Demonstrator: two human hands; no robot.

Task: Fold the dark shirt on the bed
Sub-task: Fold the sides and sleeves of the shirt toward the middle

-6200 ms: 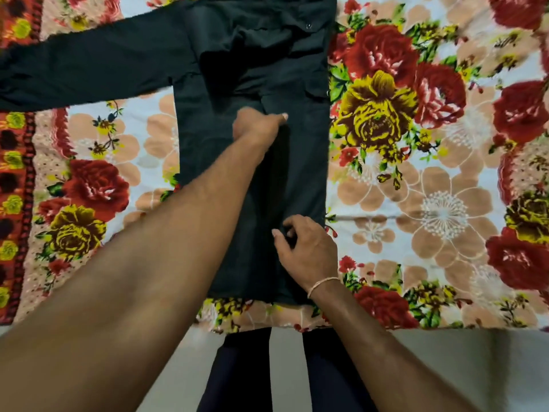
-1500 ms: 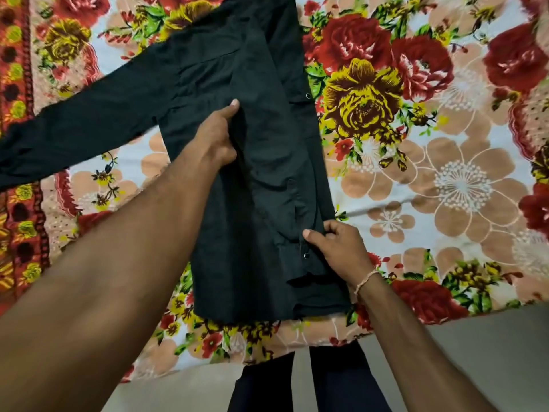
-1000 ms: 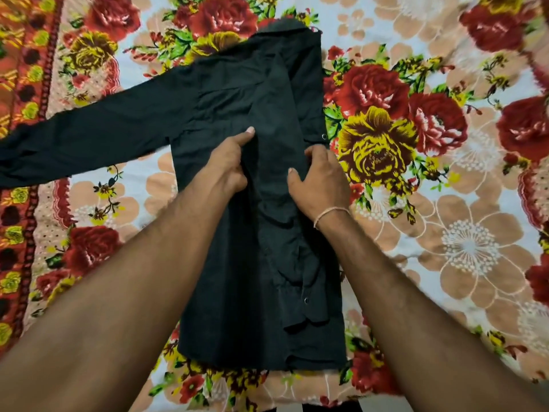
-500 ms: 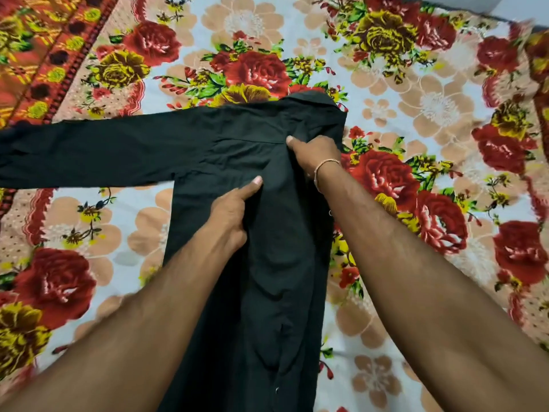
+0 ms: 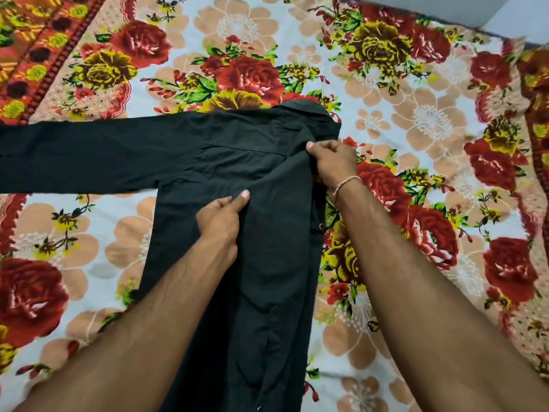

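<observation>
The dark shirt [image 5: 267,263] lies on the flowered bedsheet [image 5: 416,120], collar toward the far side. Its right half is folded over the body, and its left sleeve [image 5: 89,156] stretches flat out to the left edge of view. My left hand [image 5: 221,218] rests on the middle of the shirt, fingers curled and thumb pointing up along the fold, pinning the cloth. My right hand [image 5: 332,162] is closed on the folded edge just below the collar [image 5: 309,111]. A thin band circles that wrist. The shirt's hem is out of view below.
The bedsheet has red and yellow roses with an orange patterned border [image 5: 35,55] at the far left. A grey wall or floor corner [image 5: 475,10] shows at the top right. Open sheet lies to the right of the shirt.
My right hand has moved from the shirt's lower right edge up along the fold to the collar. The view has tilted up toward the collar. My left hand stays on the middle.
</observation>
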